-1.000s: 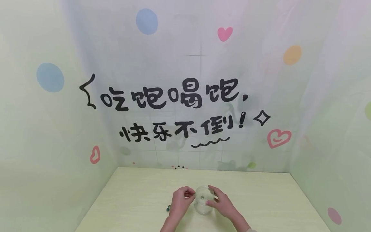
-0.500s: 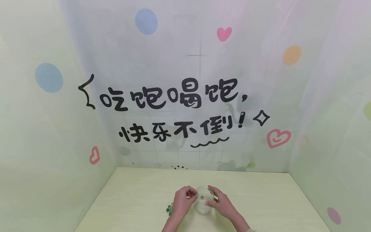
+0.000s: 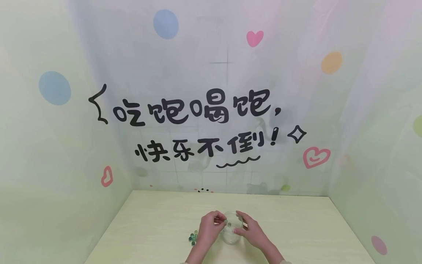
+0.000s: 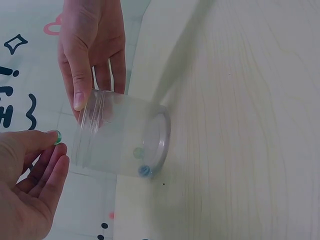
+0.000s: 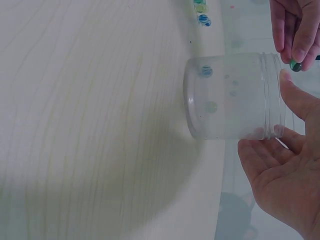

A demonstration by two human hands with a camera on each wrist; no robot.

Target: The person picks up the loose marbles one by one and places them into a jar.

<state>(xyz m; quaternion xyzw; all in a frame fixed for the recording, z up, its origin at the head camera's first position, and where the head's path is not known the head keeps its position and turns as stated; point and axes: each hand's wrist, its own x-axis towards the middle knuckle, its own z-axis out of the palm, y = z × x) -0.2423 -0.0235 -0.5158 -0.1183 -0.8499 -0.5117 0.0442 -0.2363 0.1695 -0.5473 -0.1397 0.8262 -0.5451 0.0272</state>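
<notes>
A clear plastic jar (image 3: pixel 232 234) stands upright on the table, with a blue marble (image 4: pixel 144 171) and a green marble (image 4: pixel 138 152) at its bottom. My right hand (image 3: pixel 252 229) holds the jar near its threaded rim, thumb on one side and fingers on the other. Between thumb and fingertips of my left hand (image 3: pixel 209 227) is pinched another green marble (image 5: pixel 295 65). That hand hovers at the jar's mouth, and the pinched marble is just outside the rim in the left wrist view.
Several loose marbles (image 3: pixel 193 238) lie in a small cluster on the pale wooden table (image 3: pixel 158 220), left of my left wrist. Behind the table rises a printed backdrop (image 3: pixel 197 73), with side panels to left and right.
My left hand has shifted slightly right, its fingertips now over the jar's rim in the head view. More of the marble cluster shows beside the wrist. The right hand and jar stay put.
</notes>
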